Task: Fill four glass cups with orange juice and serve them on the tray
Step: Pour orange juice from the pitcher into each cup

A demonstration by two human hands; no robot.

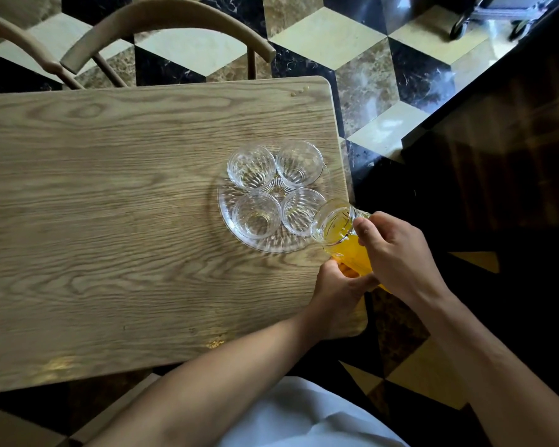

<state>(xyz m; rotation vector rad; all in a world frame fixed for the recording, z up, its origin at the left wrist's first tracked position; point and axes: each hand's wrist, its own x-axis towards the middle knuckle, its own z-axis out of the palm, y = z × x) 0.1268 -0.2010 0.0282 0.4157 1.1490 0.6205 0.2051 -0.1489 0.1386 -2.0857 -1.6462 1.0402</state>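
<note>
Orange juice, clear ribbed cups, oak-grained table, cube-patterned floor.

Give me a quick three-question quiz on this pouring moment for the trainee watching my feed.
1. True or false: all four glass cups already stand on the glass tray.
2. Multiple choice: the mouth of the juice jug is tipped toward which cup? A) far left B) far right C) near left D) near right
3. Short answer: how do the left hand and the right hand share the jug?

Key
1. True.
2. D.
3. The left hand supports its lower end; the right hand grips its side nearer the mouth. No juice shows in any cup yet.
</note>
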